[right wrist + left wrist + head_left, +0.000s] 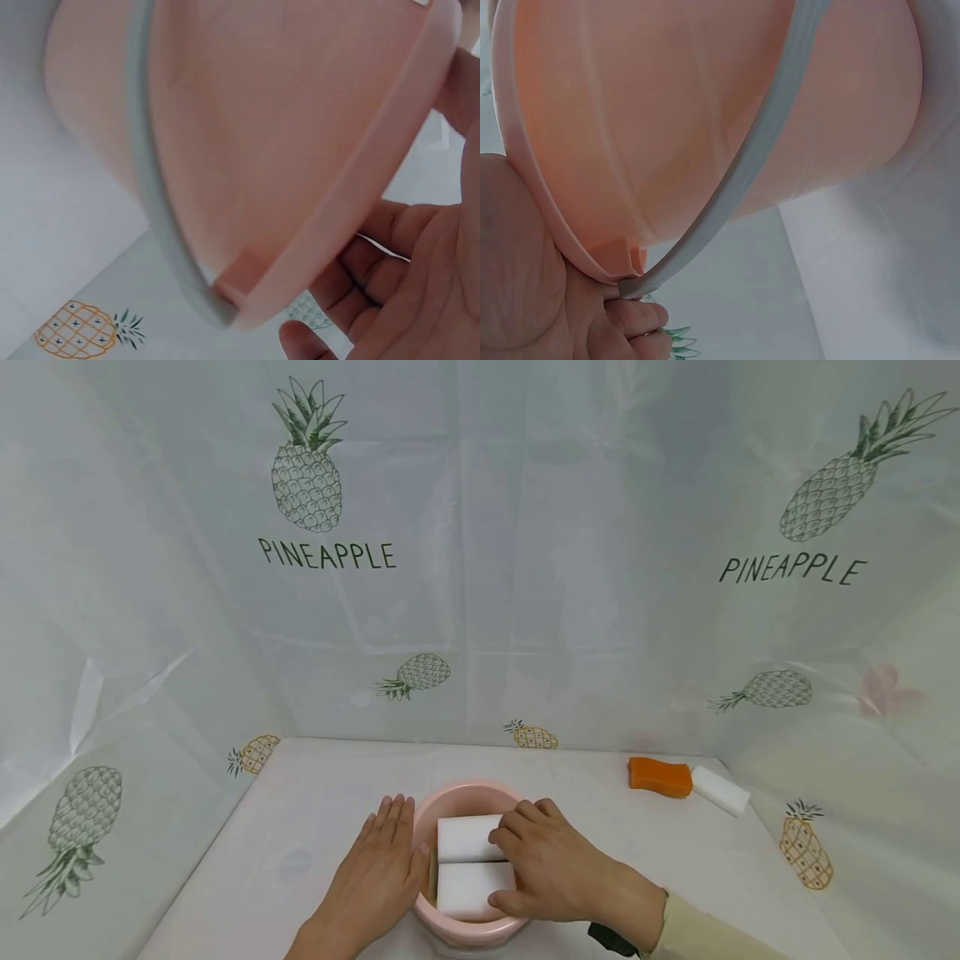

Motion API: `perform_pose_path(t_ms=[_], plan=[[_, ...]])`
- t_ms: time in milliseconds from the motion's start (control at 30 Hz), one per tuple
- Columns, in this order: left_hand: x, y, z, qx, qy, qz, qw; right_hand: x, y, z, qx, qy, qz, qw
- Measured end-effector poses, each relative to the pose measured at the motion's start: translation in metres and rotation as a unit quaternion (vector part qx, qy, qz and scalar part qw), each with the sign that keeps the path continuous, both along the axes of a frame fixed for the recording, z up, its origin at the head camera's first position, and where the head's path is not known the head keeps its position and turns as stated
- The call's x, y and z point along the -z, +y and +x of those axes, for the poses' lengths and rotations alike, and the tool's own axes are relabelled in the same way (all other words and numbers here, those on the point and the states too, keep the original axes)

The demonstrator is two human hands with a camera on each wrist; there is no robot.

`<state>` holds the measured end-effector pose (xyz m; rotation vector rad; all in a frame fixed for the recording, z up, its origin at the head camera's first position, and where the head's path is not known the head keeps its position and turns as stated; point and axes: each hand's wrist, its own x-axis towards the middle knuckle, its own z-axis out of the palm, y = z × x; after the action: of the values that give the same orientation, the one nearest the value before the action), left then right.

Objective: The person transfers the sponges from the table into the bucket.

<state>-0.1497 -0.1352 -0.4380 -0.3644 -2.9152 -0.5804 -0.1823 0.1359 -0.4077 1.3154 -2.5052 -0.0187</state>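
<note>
A pink bucket [474, 789] with a pale grey handle [769, 124] stands at the front of the table. Two white sponge-like blocks, a far one [468, 837] and a near one [472, 891], fill much of its mouth side by side. Along the left rim lies my left hand [375, 868], its fingers straight and pointing away from me. My right hand [555, 868] reaches over the right rim, with a bent finger at the far block and the thumb at the near one. Its other fingers [360, 277] are loosely bent beside the rim.
At the back right of the table lie an orange wavy sponge [660, 777] and a white block [720, 790], close together. A pale sheet [540, 610] with pineapple prints surrounds the white table [585, 793].
</note>
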Motion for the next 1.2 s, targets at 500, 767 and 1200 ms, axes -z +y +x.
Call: perform_pose_path(t_ms=[500, 767, 1200], plan=[[0.001, 0.000, -0.001, 0.002, -0.001, 0.006, 1.0000, 0.022, 0.025, -0.019, 0.051, 0.092, -0.088, 0.991], [0.002, 0.000, -0.001, 0.001, 0.001, 0.004, 1.0000, 0.027, 0.057, -0.036, 0.120, 0.101, -0.118, 0.980], [0.002, 0.000, -0.001, -0.001, 0.001, 0.003, 1.0000, 0.050, 0.158, -0.073, 0.175, 0.183, -0.106, 0.962]])
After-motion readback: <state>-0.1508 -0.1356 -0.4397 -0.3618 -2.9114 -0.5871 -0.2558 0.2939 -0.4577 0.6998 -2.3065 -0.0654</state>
